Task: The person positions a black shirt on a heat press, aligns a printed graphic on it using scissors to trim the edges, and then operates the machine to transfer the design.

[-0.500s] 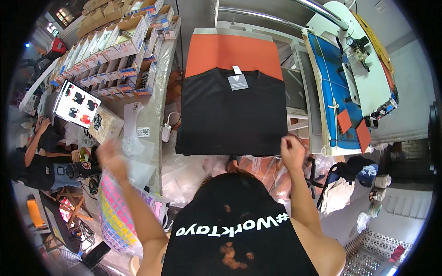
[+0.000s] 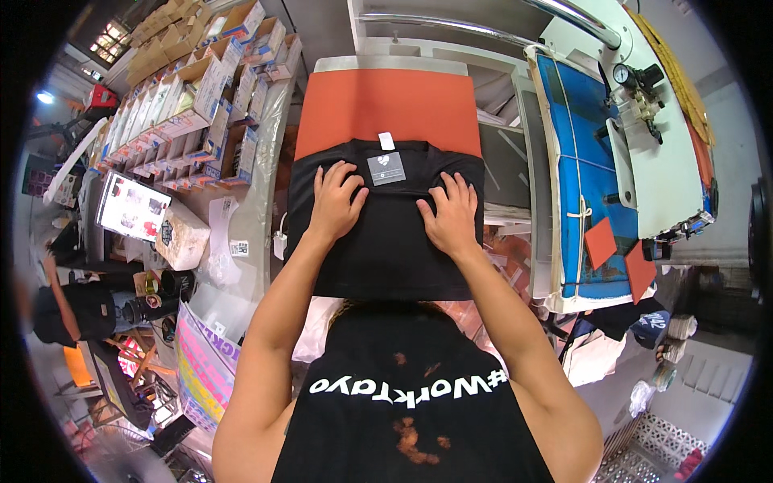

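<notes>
- The black shirt (image 2: pixel 386 249) was laid over the nearer part of the red pad (image 2: pixel 386 105).
- The left hand (image 2: pixel 336 205) was placed palm-down on the shirt, fingers fanned and slightly bent, with nothing grasped.
- The right hand (image 2: pixel 451 213) was likewise placed, fingers fanned, nothing grasped.
- The gray card (image 2: pixel 386 169) was flanked by both hands.

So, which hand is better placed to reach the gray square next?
Left, I'd say: the left hand rests on the black shirt, thumb close to the gray square. The right hand rests there too, but a wider strip of fabric separates it from the square.
</notes>
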The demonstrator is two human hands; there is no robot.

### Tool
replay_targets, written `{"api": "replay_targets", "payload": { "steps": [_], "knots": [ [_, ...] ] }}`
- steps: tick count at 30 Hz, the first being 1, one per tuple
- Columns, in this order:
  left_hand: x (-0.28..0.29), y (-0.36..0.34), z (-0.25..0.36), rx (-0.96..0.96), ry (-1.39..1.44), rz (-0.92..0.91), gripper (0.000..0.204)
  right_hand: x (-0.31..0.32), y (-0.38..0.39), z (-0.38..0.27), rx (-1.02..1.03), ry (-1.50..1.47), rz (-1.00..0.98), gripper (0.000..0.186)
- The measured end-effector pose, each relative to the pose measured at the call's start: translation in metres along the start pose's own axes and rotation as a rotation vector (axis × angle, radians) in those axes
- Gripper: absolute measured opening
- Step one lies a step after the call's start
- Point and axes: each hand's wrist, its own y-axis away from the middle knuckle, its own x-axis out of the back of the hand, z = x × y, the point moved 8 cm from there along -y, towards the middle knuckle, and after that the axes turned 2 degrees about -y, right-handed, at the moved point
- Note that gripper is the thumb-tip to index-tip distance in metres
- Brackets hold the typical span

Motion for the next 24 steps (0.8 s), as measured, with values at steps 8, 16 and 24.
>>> {"api": "replay_targets", "payload": {
  "steps": [8, 16, 24],
  "knots": [
    [0.002, -0.008, 0.016, -0.105, 0.073, 0.088, 0.024, -0.008, -0.032, -0.046, 0.184, -0.063, 0.037, 0.036],
    [-0.004, -0.019, 0.0, -0.081, 0.115, 0.014, 0.019, -0.015, -0.041, -0.029, 0.069, 0.023, 0.067, 0.019],
    [-0.002, -0.022, 0.005, -0.08, 0.155, 0.003, 0.025, -0.016, -0.041, -0.05, 0.261, 0.022, 0.047, 0.038]
  ]
}}
